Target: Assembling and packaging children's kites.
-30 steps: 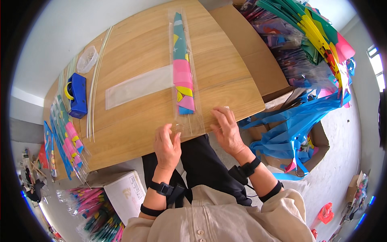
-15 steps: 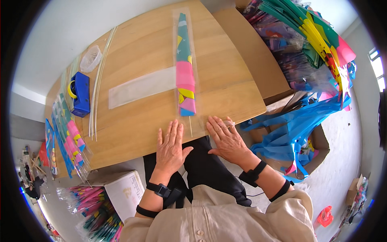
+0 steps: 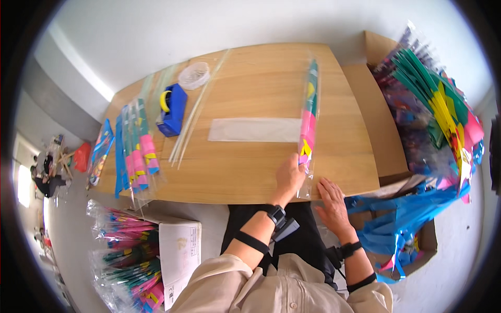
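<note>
A rolled green-and-pink printed sheet in a clear plastic sleeve extends from near the table's front edge toward its far edge. My left hand is closed around its lower, pink-and-yellow end, and the fingertips are partly hidden. The sleeve's clear end trails below that grip. Just right of it, my right hand rests at the table's front edge, fingers stretched out and holding nothing. A flat white strip lies crosswise on the wooden table, its right end meeting the sleeve.
On the table's left are a blue tape dispenser, a clear plastic bowl, thin pale rods and several sleeved rolls. Cardboard boxes stand beside the table, one with blue strips spilling out. More packed rolls sit low at left.
Both hands lay flat near the sleeve's lower end before. Now my left hand has closed on the sleeved roll, while my right stays open by the table edge. The whole view has shifted.
</note>
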### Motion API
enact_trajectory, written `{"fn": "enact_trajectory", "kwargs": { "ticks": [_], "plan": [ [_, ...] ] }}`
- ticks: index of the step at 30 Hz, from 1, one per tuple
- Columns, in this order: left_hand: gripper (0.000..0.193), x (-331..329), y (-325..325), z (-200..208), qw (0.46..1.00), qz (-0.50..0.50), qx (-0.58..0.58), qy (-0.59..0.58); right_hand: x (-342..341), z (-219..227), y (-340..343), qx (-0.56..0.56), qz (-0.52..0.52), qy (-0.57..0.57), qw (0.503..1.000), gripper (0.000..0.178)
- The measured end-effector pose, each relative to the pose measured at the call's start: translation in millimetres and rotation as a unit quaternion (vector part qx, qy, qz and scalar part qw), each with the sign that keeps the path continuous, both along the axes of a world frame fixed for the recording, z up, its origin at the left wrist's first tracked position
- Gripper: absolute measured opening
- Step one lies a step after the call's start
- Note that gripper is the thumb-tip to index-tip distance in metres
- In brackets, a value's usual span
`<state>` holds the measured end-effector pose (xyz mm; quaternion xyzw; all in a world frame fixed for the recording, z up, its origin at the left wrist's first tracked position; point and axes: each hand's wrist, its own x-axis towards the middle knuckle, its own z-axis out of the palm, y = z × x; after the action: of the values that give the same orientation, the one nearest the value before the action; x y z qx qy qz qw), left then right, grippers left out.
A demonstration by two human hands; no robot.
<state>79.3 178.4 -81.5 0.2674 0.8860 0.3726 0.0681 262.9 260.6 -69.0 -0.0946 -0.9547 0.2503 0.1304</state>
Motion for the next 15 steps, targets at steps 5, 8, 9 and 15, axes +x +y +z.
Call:
{"fn": "enact_trajectory", "kwargs": {
  "ticks": [5,8,9,15],
  "plan": [
    [0.014,-21,-87,15,0.961,0.099,0.256,0.023,12,9,2,-0.009,-0.007,0.002,1.0,0.07],
    [0.021,-67,-159,39,0.92,0.148,0.361,0.026,24,5,11,-0.081,-0.045,0.059,0.994,0.056],
    [0.021,-87,-194,44,0.943,0.181,0.253,0.116,30,2,15,-0.112,-0.06,0.083,0.988,0.05],
    [0.015,-197,-401,26,0.904,0.324,0.066,0.269,65,-6,31,-0.515,-0.225,0.016,0.827,0.017]
  ]
}}
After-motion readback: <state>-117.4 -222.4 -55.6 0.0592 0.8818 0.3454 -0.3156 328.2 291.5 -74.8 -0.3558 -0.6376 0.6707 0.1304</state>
